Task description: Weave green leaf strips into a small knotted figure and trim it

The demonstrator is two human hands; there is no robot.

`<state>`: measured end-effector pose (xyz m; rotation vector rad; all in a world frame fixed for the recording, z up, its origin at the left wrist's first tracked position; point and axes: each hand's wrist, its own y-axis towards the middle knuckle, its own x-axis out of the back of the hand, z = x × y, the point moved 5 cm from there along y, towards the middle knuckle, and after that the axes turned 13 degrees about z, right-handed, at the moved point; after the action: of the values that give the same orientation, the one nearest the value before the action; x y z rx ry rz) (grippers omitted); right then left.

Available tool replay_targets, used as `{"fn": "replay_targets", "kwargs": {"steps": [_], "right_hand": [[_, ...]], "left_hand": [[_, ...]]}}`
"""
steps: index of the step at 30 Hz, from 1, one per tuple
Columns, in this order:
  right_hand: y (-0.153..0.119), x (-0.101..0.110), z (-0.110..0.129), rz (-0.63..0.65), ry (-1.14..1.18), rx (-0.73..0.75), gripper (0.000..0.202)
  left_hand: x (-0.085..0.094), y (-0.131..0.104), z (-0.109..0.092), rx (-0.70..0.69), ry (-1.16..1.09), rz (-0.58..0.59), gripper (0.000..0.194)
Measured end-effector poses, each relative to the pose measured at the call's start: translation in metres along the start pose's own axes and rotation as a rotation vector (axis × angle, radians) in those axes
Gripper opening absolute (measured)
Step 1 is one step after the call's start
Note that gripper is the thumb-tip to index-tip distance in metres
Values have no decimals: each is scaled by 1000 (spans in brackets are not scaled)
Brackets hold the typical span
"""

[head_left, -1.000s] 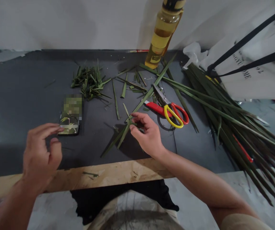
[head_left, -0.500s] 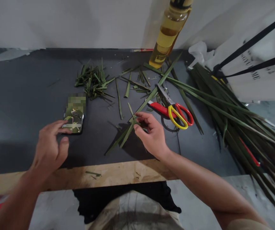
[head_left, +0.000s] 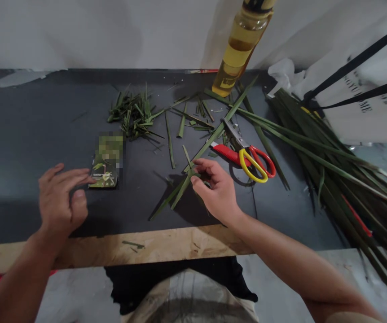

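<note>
My left hand [head_left: 63,197] has its fingers stretched out at the lower left edge of a phone [head_left: 104,175]; whether a fingertip touches the screen I cannot tell. The phone lies flat, showing a green picture, its upper part pixelated. My right hand [head_left: 215,188] pinches a small crossed piece of woven palm leaf strips [head_left: 181,194], with several green ends sticking out past the fingers. Part of the piece is hidden behind the thumb and fingers. Right of that hand lie scissors [head_left: 252,163] with red and yellow handles, resting over a red-handled cutter [head_left: 226,153].
A heap of leaf scraps [head_left: 133,112] lies behind the phone, with loose strips [head_left: 182,120] beside it. A bottle of yellow liquid [head_left: 240,54] stands by the wall. Long palm leaves [head_left: 314,148] spread along the right, near a white bag [head_left: 365,98]. A wooden edge [head_left: 180,244] runs along the front.
My left hand has drawn back a little to the left from the phone, and its screen looks darker. My right hand keeps its pinch on the leaf piece. The view has shifted slightly.
</note>
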<state>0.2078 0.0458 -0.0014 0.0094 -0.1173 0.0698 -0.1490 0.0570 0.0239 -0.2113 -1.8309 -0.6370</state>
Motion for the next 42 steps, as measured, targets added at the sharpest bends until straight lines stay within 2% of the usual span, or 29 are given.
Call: {"fn": "replay_targets", "kwargs": {"steps": [3, 7, 10, 14, 17, 19, 22, 25, 29, 31, 35, 38, 42], "right_hand": [[-1, -1, 0, 7, -6, -11, 33], [0, -1, 1, 5, -11, -9, 33], [0, 0, 2, 4, -16, 0, 32], [-1, 0, 2, 8, -9, 6, 32], [-1, 0, 4, 2, -8, 14, 33], [-1, 0, 5, 2, -10, 15, 32], [-2, 1, 6, 12, -20, 8, 32], [-3, 0, 6, 19, -18, 17, 33], [-3, -1, 5, 18, -8, 19, 33], [-2, 0, 5, 10, -10, 14, 33], [-2, 0, 7, 9, -8, 13, 33], [-3, 0, 7, 16, -10, 11, 33], [-3, 0, 6, 23, -13, 4, 33]], "left_hand": [[-2, -9, -2, 16, -1, 56, 22], [-9, -9, 4, 51, 3, 127, 24], [-16, 1, 8, 68, 1, 172, 32], [-23, 27, 3, 50, 16, 211, 45], [-22, 37, 0, 20, 17, 184, 47], [-19, 35, 1, 5, 13, 115, 44], [-18, 24, 6, 8, 16, 99, 40], [-23, 21, 9, 53, 15, 176, 42], [-30, 31, 11, 128, 24, 266, 51], [-28, 34, 10, 129, 18, 231, 55], [-16, 26, 8, 29, 10, 33, 50], [-13, 16, 8, -32, 23, 17, 44], [-8, 10, 11, -21, 9, -2, 36]]}}
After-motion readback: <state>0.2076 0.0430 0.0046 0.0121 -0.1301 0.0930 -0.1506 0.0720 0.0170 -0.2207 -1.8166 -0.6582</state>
